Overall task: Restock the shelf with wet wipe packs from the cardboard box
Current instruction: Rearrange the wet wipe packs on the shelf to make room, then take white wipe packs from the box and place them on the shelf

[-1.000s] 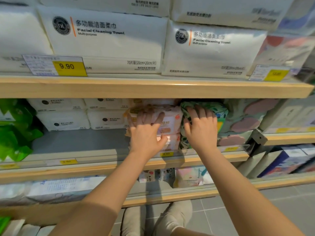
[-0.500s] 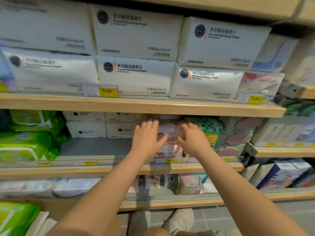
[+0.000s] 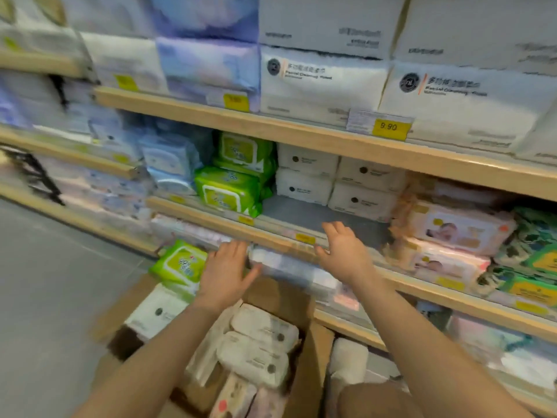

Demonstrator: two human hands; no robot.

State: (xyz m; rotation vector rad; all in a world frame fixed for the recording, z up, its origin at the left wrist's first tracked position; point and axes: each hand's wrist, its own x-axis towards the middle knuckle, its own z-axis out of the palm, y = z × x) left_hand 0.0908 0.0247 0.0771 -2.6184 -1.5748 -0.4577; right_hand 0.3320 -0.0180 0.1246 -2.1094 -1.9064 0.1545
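Note:
The open cardboard box [image 3: 304,366] stands on the floor below me, holding white wipe packs [image 3: 259,345], a green pack [image 3: 179,262] at its far corner and a pink-patterned pack [image 3: 235,399] near its front. My left hand [image 3: 226,274] hovers empty, fingers spread, over the box's far edge. My right hand [image 3: 346,251] is open too, in front of the middle shelf's wooden lip [image 3: 271,233]. Two pink wipe packs [image 3: 452,230] sit stacked on that shelf, to the right of a bare grey gap [image 3: 316,215].
Green packs [image 3: 232,188] and small white packs [image 3: 337,179] fill the middle shelf left of and behind the gap. Green-patterned packs [image 3: 536,254] lie at the far right. Large white towel packs [image 3: 325,82] line the upper shelf. Grey floor [image 3: 45,282] extends left.
Both hands have come off the pink packs and drawn back from the shelf, down toward the box. My view has swung left and down, bringing the box into sight.

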